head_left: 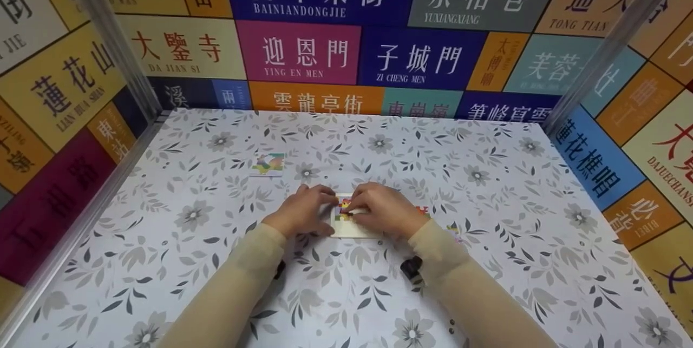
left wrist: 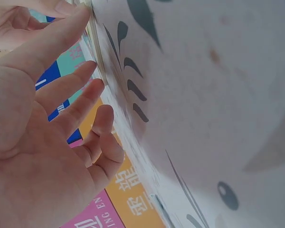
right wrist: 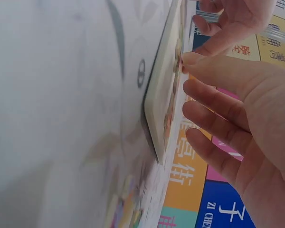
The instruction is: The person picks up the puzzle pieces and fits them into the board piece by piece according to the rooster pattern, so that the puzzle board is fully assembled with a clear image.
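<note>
A shallow cream puzzle board [head_left: 357, 230] lies flat between both hands, with colourful jigsaw pieces [head_left: 343, 206] in its upper left part. My left hand [head_left: 306, 210] holds the board's left end, its thumb near the close corner and its fingers by the far one. Over the middle of the board, my right hand [head_left: 387, 210] pinches a small reddish puzzle piece [right wrist: 180, 61] between thumb and index finger; the hand hides most of it. The other right fingers are loosely bent above the board. The left wrist view shows the left thumb against the board's edge [left wrist: 96, 45].
A square colourful picture piece [head_left: 267, 165] lies farther back on the left. More puzzle pieces [head_left: 422, 210] show behind the right hand, and another [head_left: 453, 234] sits beside the right sleeve. The floral table surface [head_left: 216, 191] meets sign-printed walls [head_left: 303, 56] at the back and sides.
</note>
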A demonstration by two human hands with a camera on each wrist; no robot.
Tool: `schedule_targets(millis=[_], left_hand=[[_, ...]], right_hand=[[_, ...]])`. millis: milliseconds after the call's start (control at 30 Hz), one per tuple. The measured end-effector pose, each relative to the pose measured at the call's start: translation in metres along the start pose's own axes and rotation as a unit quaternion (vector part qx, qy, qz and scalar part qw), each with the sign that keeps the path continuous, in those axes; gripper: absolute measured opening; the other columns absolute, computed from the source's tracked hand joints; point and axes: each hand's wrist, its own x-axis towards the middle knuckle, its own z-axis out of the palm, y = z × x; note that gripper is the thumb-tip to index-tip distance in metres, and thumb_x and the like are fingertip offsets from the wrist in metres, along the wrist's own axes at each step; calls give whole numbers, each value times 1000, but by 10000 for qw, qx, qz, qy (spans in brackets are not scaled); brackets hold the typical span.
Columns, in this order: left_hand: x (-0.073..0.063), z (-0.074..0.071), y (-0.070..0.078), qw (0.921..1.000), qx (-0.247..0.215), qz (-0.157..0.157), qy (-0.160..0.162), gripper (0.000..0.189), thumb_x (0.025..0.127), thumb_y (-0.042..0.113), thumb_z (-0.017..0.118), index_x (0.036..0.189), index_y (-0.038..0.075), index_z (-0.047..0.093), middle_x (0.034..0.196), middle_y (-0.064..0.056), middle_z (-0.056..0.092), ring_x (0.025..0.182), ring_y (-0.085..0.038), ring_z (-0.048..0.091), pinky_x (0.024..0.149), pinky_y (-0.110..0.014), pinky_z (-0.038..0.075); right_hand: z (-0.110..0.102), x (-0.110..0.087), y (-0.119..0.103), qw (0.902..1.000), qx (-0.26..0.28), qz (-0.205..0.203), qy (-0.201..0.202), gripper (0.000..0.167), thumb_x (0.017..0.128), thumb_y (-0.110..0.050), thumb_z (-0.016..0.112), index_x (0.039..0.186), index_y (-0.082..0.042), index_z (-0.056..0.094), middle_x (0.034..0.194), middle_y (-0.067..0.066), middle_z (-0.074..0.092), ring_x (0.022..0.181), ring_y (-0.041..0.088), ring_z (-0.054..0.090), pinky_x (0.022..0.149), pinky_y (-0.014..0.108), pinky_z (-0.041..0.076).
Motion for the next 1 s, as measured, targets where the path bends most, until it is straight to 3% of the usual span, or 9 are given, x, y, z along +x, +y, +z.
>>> schedule_targets(millis=[267, 433, 700, 1000], left_hand=[[0, 0, 2, 9997, -31, -206, -103, 64, 80, 30, 90, 139, 21, 67, 152, -1, 53, 138, -32, 45, 113, -50, 42], [1, -1, 2, 9994, -64, -307, -176, 65, 80, 30, 90, 139, 23, 67, 153, 1, 52, 140, -30, 43, 115, -49, 40], [-3, -2, 2, 9999, -50, 106, 16, 62, 80, 27, 91, 137, 16, 68, 150, -5, 54, 132, -35, 47, 107, -52, 45], [-3, -1, 4, 10000, -79, -29, -30, 64, 80, 27, 91, 138, 16, 67, 151, -4, 53, 135, -34, 46, 110, -51, 43]], right_hand=[[-15, -20, 11, 9984, 125, 547, 100, 14, 94, -19, 77, 106, -21, 83, 109, -4, 70, 104, 18, 65, 94, 41, 54], [-20, -28, 16, 9974, -121, 693, 141, 17, 93, -21, 79, 109, -20, 83, 108, -2, 70, 102, 20, 65, 92, 41, 54], [-27, -40, 27, 9952, -143, 911, 314, 18, 91, -18, 80, 109, -16, 82, 114, 0, 73, 112, 22, 67, 98, 44, 55], [-31, -49, 39, 9941, -304, 1004, 277, 18, 91, -17, 79, 108, -15, 82, 117, 2, 73, 114, 24, 67, 99, 46, 54]])
